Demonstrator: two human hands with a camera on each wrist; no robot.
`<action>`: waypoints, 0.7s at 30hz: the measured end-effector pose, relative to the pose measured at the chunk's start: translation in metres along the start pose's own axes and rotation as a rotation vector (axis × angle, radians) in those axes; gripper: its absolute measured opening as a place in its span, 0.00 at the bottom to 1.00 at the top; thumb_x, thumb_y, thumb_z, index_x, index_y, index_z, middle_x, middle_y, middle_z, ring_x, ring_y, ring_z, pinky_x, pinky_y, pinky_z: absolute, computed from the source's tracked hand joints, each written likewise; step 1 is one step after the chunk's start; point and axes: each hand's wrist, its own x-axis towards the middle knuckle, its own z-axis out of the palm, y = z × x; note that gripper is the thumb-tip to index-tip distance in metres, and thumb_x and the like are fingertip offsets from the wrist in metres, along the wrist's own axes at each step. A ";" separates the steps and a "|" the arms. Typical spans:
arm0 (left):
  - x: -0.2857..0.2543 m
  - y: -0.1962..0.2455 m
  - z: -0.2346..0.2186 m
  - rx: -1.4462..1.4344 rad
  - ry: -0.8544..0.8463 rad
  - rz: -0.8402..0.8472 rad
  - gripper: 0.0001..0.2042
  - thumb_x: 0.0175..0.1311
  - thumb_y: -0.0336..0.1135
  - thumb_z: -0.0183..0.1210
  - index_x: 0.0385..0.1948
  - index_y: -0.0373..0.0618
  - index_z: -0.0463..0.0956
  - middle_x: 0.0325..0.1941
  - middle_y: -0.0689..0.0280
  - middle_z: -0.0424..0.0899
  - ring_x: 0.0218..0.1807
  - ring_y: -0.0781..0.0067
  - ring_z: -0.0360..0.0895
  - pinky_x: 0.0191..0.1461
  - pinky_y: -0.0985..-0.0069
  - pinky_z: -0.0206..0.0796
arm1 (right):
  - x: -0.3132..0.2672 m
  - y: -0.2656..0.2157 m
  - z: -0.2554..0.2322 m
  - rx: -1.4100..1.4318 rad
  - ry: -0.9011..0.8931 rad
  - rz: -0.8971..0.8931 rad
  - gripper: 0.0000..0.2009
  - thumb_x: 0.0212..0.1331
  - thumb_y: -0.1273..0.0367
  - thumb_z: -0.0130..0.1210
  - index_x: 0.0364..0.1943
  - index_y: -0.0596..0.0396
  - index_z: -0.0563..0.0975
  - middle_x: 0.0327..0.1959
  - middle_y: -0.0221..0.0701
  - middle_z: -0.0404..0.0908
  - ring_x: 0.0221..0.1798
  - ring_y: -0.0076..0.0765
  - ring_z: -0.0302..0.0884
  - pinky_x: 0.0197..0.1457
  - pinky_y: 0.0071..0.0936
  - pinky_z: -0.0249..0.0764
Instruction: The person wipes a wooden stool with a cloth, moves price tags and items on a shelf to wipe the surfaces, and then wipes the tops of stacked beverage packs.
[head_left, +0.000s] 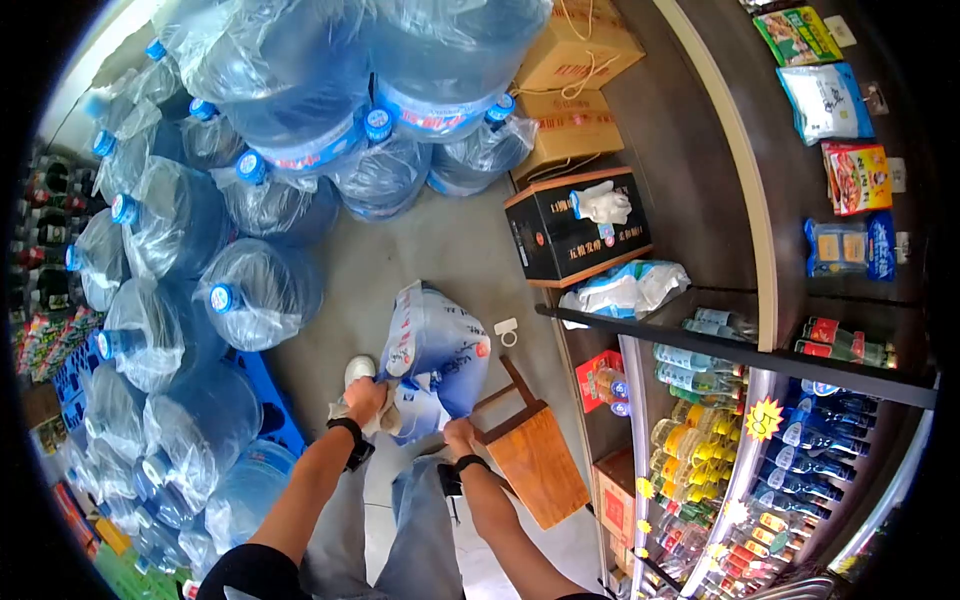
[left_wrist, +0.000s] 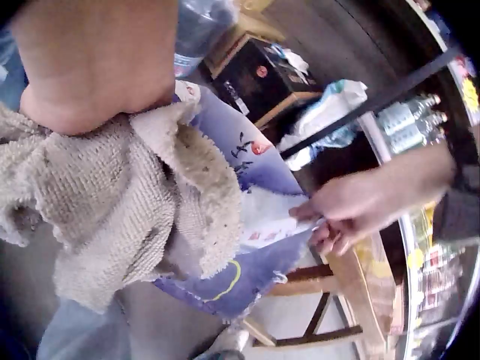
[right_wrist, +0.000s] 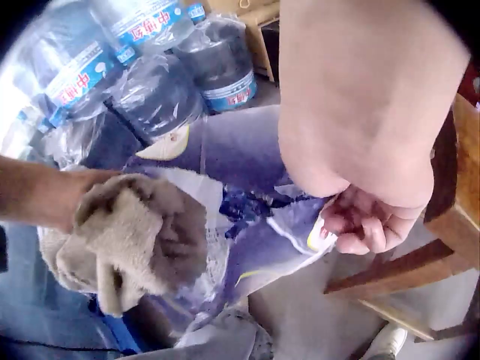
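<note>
While left grip (head_left: pixel 368 399) clutches cloth (left_wrist: pixel 112 199) (beige), right grip (head_left: pixel 460 436) pinches the bag (head_left: pixel 440 335); it lies between and beyond.

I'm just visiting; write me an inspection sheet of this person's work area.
Surface: smooth grey floor
Job's things: purple-blue printed bag, ragged-edged and open; beige textured cloth
Clutter: brown wooden stool beside the bag; small white ringed object on the floor
Hands: left hand grips the cloth; right hand pinches the bag's edge
Cables: nothing clearly seen
Surroundings: large blue plastic-wrapped water bottles; black printed box bearing a white glove; dark shelves, bottled drinks
</note>
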 end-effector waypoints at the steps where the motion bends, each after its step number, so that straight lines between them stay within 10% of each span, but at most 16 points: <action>1: 0.003 -0.003 -0.003 0.044 -0.015 0.051 0.22 0.50 0.51 0.51 0.29 0.38 0.79 0.34 0.49 0.80 0.39 0.47 0.77 0.42 0.59 0.69 | -0.007 -0.002 -0.009 -0.109 -0.032 -0.084 0.14 0.56 0.63 0.46 0.33 0.57 0.79 0.36 0.42 0.81 0.39 0.42 0.79 0.36 0.39 0.75; 5: -0.003 -0.006 -0.027 -0.012 -0.012 0.167 0.20 0.54 0.50 0.48 0.26 0.39 0.79 0.31 0.49 0.80 0.36 0.47 0.77 0.41 0.58 0.68 | -0.010 0.017 -0.027 -0.128 0.044 -0.252 0.18 0.54 0.61 0.45 0.38 0.60 0.78 0.41 0.48 0.77 0.48 0.50 0.73 0.50 0.41 0.68; 9: 0.011 0.021 -0.054 -0.109 0.019 0.101 0.20 0.56 0.49 0.46 0.30 0.40 0.79 0.35 0.49 0.80 0.41 0.47 0.77 0.46 0.59 0.68 | -0.007 -0.022 -0.097 -0.084 0.018 -0.339 0.13 0.56 0.65 0.46 0.30 0.61 0.77 0.32 0.47 0.79 0.37 0.48 0.78 0.33 0.41 0.72; 13: 0.042 0.057 -0.083 -0.120 0.016 0.165 0.21 0.57 0.51 0.45 0.33 0.42 0.80 0.38 0.50 0.80 0.45 0.48 0.76 0.50 0.60 0.66 | -0.024 -0.071 -0.158 0.584 -0.073 -0.046 0.18 0.57 0.61 0.47 0.35 0.67 0.75 0.33 0.48 0.77 0.37 0.43 0.76 0.30 0.40 0.72; 18: 0.044 0.070 -0.162 0.061 0.104 0.437 0.20 0.55 0.49 0.47 0.31 0.40 0.80 0.37 0.49 0.80 0.44 0.48 0.76 0.46 0.59 0.68 | -0.097 -0.122 -0.227 -0.139 -0.080 -0.455 0.22 0.63 0.57 0.37 0.36 0.65 0.74 0.33 0.49 0.78 0.36 0.52 0.75 0.42 0.44 0.70; 21: 0.063 0.065 -0.173 0.062 0.058 0.276 0.20 0.54 0.49 0.49 0.29 0.40 0.80 0.33 0.48 0.80 0.39 0.48 0.78 0.43 0.59 0.69 | -0.020 -0.122 -0.189 -0.304 0.044 -0.580 0.27 0.62 0.51 0.36 0.35 0.64 0.77 0.40 0.51 0.76 0.45 0.57 0.73 0.47 0.46 0.69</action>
